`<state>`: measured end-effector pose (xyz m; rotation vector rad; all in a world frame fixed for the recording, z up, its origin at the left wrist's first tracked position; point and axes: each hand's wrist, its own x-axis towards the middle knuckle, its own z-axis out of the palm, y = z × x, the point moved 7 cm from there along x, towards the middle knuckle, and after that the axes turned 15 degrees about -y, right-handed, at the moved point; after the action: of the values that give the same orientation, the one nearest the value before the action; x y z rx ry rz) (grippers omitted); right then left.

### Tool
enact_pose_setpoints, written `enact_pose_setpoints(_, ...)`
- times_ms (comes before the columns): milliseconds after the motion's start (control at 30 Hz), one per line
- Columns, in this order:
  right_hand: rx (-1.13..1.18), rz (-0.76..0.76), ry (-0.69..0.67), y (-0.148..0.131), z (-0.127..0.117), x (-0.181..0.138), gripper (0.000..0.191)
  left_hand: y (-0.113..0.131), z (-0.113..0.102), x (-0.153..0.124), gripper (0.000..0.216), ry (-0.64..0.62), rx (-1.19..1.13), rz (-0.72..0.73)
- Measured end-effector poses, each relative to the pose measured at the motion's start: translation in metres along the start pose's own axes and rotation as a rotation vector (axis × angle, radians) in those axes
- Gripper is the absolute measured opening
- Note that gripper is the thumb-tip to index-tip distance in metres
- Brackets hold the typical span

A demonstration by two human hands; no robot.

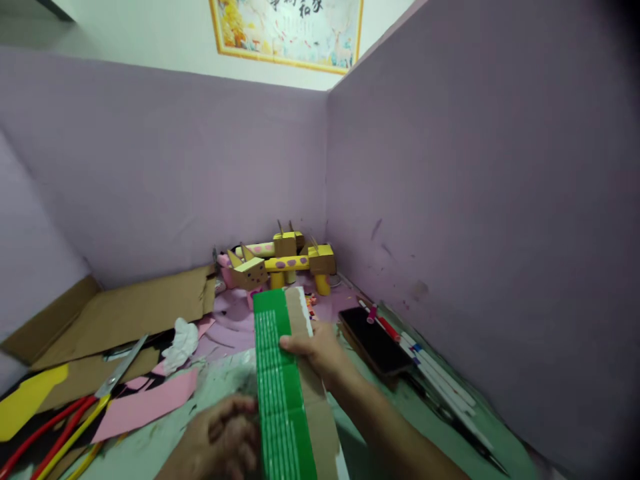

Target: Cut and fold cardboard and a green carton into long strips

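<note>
Green-and-brown cardboard box (287, 393), one: over the middle of the counter (220, 370), long side running toward the near edge; near end out of view, contact with the counter impossible to tell. Torn white along one edge.

Right hand (320, 350), one: fingers gripping the box near the far end, thumb across the green face.

Left hand (225, 430), one: blurred, fingers partly curled beside the box; any touch or grasp impossible to tell.

At left: scissors (103, 393), red and yellow handles; pink paper strip (150, 403); yellow paper (30, 400); crumpled white tissue (180, 343); brown cardboard sheet (135, 310).

At right: dark phone (377, 340); white pens (445, 382).

Behind: yellow toy animals (287, 263), near the far end of the box.

Hazards, by judgement: twisting or slipping of the box, from a hold mainly at one end. Dented cardboard, from too hard a pinch. Further tearing, from rubbing along the torn edge. Toppled animals, from a forward push. Scratched left forearm, from a wide sweep toward the scissors.
</note>
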<state>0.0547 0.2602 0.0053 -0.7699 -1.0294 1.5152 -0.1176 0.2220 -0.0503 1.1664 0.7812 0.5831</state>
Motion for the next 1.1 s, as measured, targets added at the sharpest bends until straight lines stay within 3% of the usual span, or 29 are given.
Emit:
enact_pose_setpoints(67, -0.084, 0.068, -0.103, 0.015, 0.019, -0.003, 0.023, 0.021, -0.019, -0.007, 0.051, 0.204, -0.078, 0.083)
enact_pose_setpoints(233, -0.259, 0.167, -0.280, 0.039, 0.062, -0.009, 0.016, 0.053, -0.032, -0.016, 0.051, 0.343, -0.231, 0.244)
enact_pose_setpoints(400, -0.643, 0.122, -0.335, 0.030, 0.101, -0.018, 0.005, 0.049, -0.045, -0.026, 0.034, 0.624, -0.410, 0.346)
enact_pose_setpoints(567, -1.091, 0.048, -0.303, 0.023, 0.126, -0.030, 0.014, 0.041, -0.059, -0.037, 0.030, 0.829, -0.477, 0.301)
enact_pose_setpoints(733, -1.361, 0.076, -0.235, 0.032, 0.136, -0.034, 0.017, 0.045, -0.059, -0.044, 0.033, 0.794, -0.480, 0.314)
enact_pose_setpoints(933, -1.187, 0.008, -0.309, 0.030, 0.132, -0.034, 0.015, 0.044, -0.059, -0.042, 0.034, 0.732, -0.546, 0.321)
enact_pose_setpoints(1100, -1.210, 0.034, -0.286, 0.031, 0.135, -0.033, 0.018, 0.043, -0.059, -0.037, 0.032, 0.700, -0.610, 0.320)
